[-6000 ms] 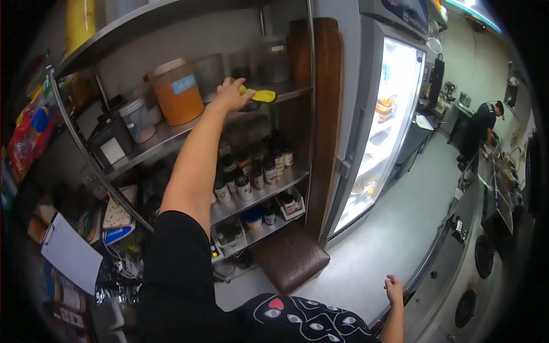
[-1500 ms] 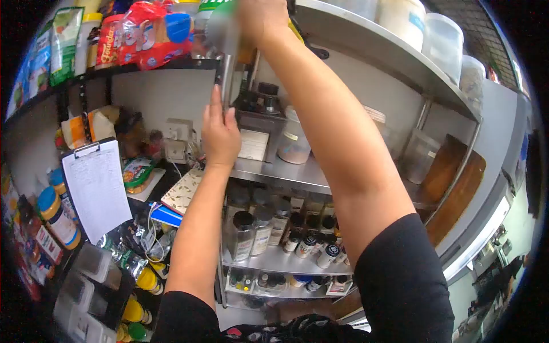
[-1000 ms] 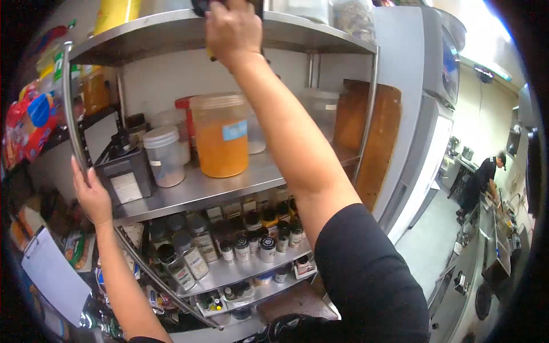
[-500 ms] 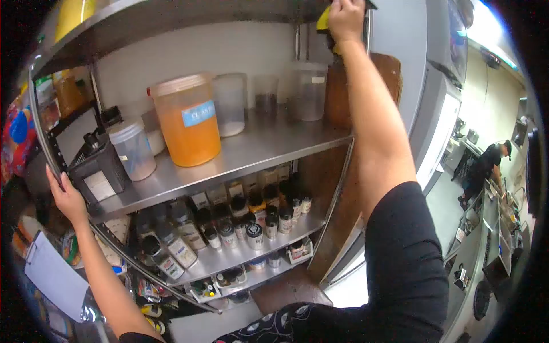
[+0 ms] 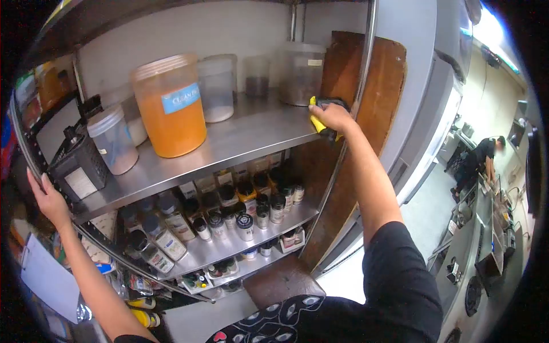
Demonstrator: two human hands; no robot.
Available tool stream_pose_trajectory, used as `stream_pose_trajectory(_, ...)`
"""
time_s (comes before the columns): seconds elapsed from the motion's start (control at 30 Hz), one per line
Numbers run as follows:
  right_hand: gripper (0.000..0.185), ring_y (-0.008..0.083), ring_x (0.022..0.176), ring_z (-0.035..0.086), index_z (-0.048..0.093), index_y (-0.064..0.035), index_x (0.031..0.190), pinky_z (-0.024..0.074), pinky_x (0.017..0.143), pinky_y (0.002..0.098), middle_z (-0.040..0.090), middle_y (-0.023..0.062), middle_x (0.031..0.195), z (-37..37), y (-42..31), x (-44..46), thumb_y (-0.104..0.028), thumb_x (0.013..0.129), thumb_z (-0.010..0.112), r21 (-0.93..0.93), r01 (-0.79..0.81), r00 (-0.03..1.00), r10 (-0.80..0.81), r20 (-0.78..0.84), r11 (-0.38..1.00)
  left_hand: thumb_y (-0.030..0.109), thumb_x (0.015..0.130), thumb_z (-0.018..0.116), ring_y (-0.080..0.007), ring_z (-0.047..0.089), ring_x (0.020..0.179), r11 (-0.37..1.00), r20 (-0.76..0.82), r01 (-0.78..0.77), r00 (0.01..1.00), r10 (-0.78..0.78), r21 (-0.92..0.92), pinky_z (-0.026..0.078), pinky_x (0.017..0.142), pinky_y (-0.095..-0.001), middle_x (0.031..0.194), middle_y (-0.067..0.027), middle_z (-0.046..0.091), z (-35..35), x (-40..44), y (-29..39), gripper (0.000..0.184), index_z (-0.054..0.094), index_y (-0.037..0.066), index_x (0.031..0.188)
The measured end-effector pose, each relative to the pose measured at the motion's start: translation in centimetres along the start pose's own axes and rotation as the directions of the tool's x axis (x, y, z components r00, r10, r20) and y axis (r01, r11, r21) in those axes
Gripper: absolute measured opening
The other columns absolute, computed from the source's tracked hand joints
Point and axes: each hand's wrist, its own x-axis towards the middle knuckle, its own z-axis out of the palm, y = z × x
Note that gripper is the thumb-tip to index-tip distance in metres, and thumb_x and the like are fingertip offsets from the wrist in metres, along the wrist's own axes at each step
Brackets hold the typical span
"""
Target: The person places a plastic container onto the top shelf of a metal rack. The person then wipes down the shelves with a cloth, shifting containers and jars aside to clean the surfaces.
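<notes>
My right hand [image 5: 336,117] is closed around a yellow and black cloth [image 5: 318,124], at the front right corner of the middle shelf [image 5: 246,137] beside the metal post. Part of the cloth is hidden under my fingers. At the left, my left hand [image 5: 51,201] grips the rack's front post [image 5: 26,134]. On the shelf between my hands stand a large lidded tub of orange contents [image 5: 174,128], a smaller lidded container [image 5: 114,143] and a black box grater [image 5: 80,166]. A clear lidded container [image 5: 300,80] is just behind my right hand.
Many seasoning bottles [image 5: 245,227] crowd the shelf below. A brown wooden board [image 5: 377,91] leans at the right, near a grey cabinet side. A clipboard [image 5: 48,280] hangs low at the left. Another person [image 5: 483,163] in black works at a counter far right.
My right hand has come down with the cloth from the upper shelf's corner to the middle shelf's corner. My left hand stays on the post, and the view has shifted slightly.
</notes>
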Motion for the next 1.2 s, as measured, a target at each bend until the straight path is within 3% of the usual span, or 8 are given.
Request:
stream_pose_trajectory(0.23, 0.061, 0.0368, 0.099, 0.06, 0.068, -0.0009, 0.095, 0.0464, 0.088, 0.0427, 0.063, 0.023, 0.103, 1.0, -8.1, -4.0, -0.056, 0.084, 0.043, 0.113, 0.195, 0.977, -0.203, 0.062, 0.974, 0.027, 0.095, 0.05, -0.0202, 0.056, 0.104, 0.986, 0.067, 0.165, 0.984, -0.164, -0.007, 0.04, 0.09, -0.029, 0.124, -0.0144, 0.055, -0.1, 0.4, -2.3, 0.046, 0.04, 0.014, 0.138)
stream_pose_trajectory(0.47, 0.045, 0.0376, 0.091, 0.062, 0.069, -0.0056, 0.09, 0.0482, 0.084, 0.0462, 0.065, 0.0197, 0.097, 2.9, -18.1, -10.1, -0.041, 0.086, 0.041, 0.18, 0.464, 0.884, -0.466, -0.032, 0.868, 0.026, 0.095, 0.05, -0.0233, 0.052, 0.117, 0.999, 0.04, -0.004, 0.999, 0.006, -0.05, 0.04, 0.094, -0.03, 0.133, -0.0159, 0.05, -0.1, 0.6, -1.0, 0.047, 0.04, 0.009, 0.138)
stream_pose_trajectory(0.67, 0.044, 0.0361, 0.101, 0.059, 0.066, -0.0046, 0.1, 0.047, 0.087, 0.0446, 0.063, 0.0198, 0.105, 0.6, -12.4, -11.3, -0.038, 0.086, 0.041, 0.198, 0.207, 0.978, -0.207, -0.021, 0.958, 0.023, 0.094, 0.052, -0.0275, 0.054, 0.114, 0.994, 0.003, 0.004, 1.0, -0.003, -0.107, 0.043, 0.093, -0.033, 0.127, -0.0189, 0.053, 0.2, 0.6, -0.7, 0.046, 0.041, 0.01, 0.137)
stream_pose_trajectory(0.77, 0.04, 0.0353, 0.099, 0.061, 0.068, -0.0038, 0.097, 0.0475, 0.087, 0.0444, 0.064, 0.019, 0.104, -0.4, -7.2, -8.3, -0.037, 0.083, 0.05, 0.056, 0.124, 0.992, -0.122, -0.034, 0.991, 0.015, 0.092, 0.055, -0.0261, 0.057, 0.107, 0.881, -0.214, -0.285, 0.899, 0.383, 0.378, 0.044, 0.091, -0.0351, 0.119, -0.0174, 0.056, -1.1, 0.1, 1.9, 0.039, 0.049, 0.007, 0.129)
stream_pose_trajectory(0.87, 0.038, 0.0348, 0.105, 0.059, 0.066, -0.0057, 0.104, 0.047, 0.088, 0.0426, 0.061, 0.0201, 0.113, -0.8, -3.8, -4.4, -0.035, 0.082, 0.057, 0.179, -0.14, 0.986, 0.153, -0.059, 0.974, 0.008, 0.089, 0.057, -0.023, 0.058, 0.099, 0.887, -0.376, -0.418, 0.867, 0.327, -0.194, 0.044, 0.09, -0.0369, 0.112, -0.0133, 0.057, 0.4, -2.5, 10.8, 0.028, 0.055, 0.003, 0.117)
stream_pose_trajectory(0.93, 0.034, 0.033, 0.104, 0.06, 0.067, -0.0062, 0.101, 0.0461, 0.088, 0.0446, 0.062, 0.0206, 0.111, -0.5, -2.5, -2.9, -0.032, 0.081, 0.059, 0.179, -0.192, 0.968, 0.217, -0.129, 0.965, 0.004, 0.087, 0.058, -0.0218, 0.057, 0.097, 0.819, -0.066, -0.323, 0.941, 0.332, -0.474, 0.044, 0.088, -0.0362, 0.113, -0.0118, 0.057, 2.1, -5.4, 18.8, 0.024, 0.056, 0.0, 0.11)
stream_pose_trajectory(1.03, 0.028, 0.0316, 0.102, 0.061, 0.067, -0.0058, 0.098, 0.0448, 0.088, 0.0472, 0.064, 0.019, 0.107, 1.9, -1.1, -1.4, -0.025, 0.08, 0.059, 0.214, 0.001, 0.873, 0.103, -0.476, 0.977, -0.002, 0.076, 0.063, -0.0267, 0.058, 0.093, 0.59, 0.074, -0.462, 0.743, 0.665, -0.662, 0.044, 0.086, -0.0341, 0.098, -0.0125, 0.064, 7.0, -6.0, 31.1, 0.023, 0.064, 0.002, 0.099)
stream_pose_trajectory(1.2, 0.031, 0.0318, 0.102, 0.061, 0.068, -0.0057, 0.097, 0.0432, 0.09, 0.0473, 0.065, 0.0173, 0.108, 0.3, -0.4, -1.7, -0.027, 0.081, 0.054, 0.221, -0.027, 0.986, 0.062, -0.152, 0.975, 0.02, 0.073, 0.072, -0.0312, 0.051, 0.114, 0.732, 0.404, -0.377, 0.647, 0.646, -0.567, 0.042, 0.094, -0.038, 0.118, -0.0157, 0.057, 22.8, -7.6, 43.1, 0.052, 0.053, 0.008, 0.12)
